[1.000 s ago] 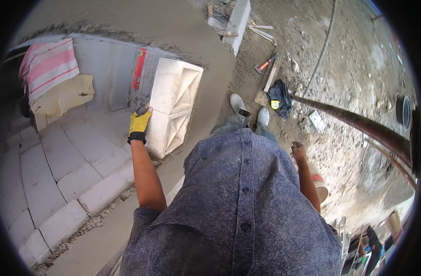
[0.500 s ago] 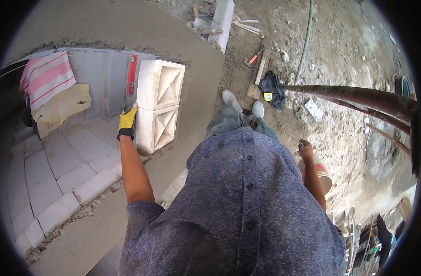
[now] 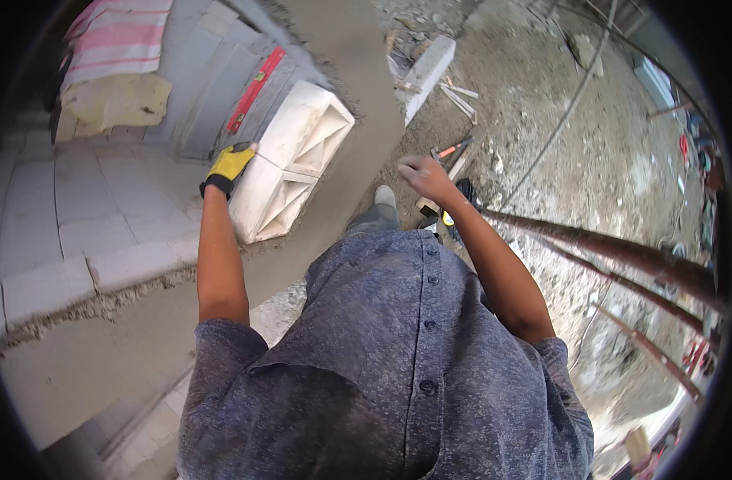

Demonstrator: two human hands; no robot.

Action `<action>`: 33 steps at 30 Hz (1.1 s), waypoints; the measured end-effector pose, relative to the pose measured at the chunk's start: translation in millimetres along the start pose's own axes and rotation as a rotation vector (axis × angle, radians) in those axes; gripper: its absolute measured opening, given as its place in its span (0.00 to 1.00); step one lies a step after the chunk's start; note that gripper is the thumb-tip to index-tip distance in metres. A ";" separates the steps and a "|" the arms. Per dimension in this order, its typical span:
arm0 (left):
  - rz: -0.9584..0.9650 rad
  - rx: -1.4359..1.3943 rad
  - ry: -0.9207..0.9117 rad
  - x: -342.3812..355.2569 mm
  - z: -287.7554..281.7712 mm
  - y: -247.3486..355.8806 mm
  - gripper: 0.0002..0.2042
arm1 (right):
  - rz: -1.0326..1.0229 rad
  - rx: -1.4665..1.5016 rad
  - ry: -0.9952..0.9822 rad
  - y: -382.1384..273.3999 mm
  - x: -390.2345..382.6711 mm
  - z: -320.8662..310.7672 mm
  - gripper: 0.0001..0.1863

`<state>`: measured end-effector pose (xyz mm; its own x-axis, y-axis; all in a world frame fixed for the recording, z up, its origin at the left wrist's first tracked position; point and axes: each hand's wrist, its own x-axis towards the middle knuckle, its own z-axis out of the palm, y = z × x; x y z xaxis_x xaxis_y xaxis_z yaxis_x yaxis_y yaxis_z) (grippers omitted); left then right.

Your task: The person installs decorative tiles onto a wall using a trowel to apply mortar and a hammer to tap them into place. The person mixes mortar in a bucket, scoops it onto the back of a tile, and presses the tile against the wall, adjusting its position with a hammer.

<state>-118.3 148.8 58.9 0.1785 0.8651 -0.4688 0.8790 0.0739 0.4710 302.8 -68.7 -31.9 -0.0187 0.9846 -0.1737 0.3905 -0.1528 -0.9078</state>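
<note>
In a yellow and dark work glove, my left hand (image 3: 228,166) is closed at the edge of two white patterned vent blocks (image 3: 278,138), near the seam between them. Its bare thumb tip lies on the block, and the fingers bend down beside it, partly hidden. A red spirit level (image 3: 256,90) lies along the far side of the blocks, just beyond the glove. My bare right hand (image 3: 426,176) is held in front of me over the ground, its dusty fingers curled in, with nothing visible in them.
Wet grey mortar (image 3: 346,156) runs along the wall's edge. Large pale blocks (image 3: 94,208) stretch to the left, near a striped cloth (image 3: 116,40). Ahead lie a hammer (image 3: 454,147), wood scraps (image 3: 459,100) and a long concrete piece (image 3: 430,72). Dark poles (image 3: 614,248) slant in from the right.
My right hand has risen from beside the bucket at my right to in front of me. The left stays at the vent blocks. My view has turned, so the wall now appears tilted.
</note>
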 end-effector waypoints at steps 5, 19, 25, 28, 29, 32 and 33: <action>-0.029 0.188 0.143 -23.2 -6.7 44.5 0.37 | 0.122 0.349 -0.127 -76.5 93.5 44.3 0.19; -0.082 0.237 -0.003 -46.8 -22.9 47.1 0.49 | 0.404 0.720 -0.219 -76.7 116.5 79.8 0.22; -0.011 0.328 0.085 -17.7 -5.0 17.6 0.36 | 0.569 0.804 0.025 27.5 57.4 62.5 0.16; 0.129 0.372 0.052 -5.9 -4.7 17.8 0.29 | 0.644 0.813 0.197 99.0 8.1 58.0 0.16; 0.126 0.389 0.034 -9.9 -3.1 31.0 0.29 | 0.683 0.813 0.271 121.3 -14.8 54.2 0.14; 0.125 0.451 0.055 -20.8 5.0 49.4 0.32 | 0.805 0.868 0.450 187.4 -93.6 56.0 0.11; 0.149 0.451 0.103 -22.2 6.8 60.5 0.33 | 0.793 0.859 0.561 226.1 -123.4 61.6 0.10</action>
<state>-66.1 130.6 92.7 0.2920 0.8962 -0.3341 0.9554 -0.2569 0.1459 336.7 -230.0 -239.2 0.4117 0.4700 -0.7808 -0.5988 -0.5064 -0.6205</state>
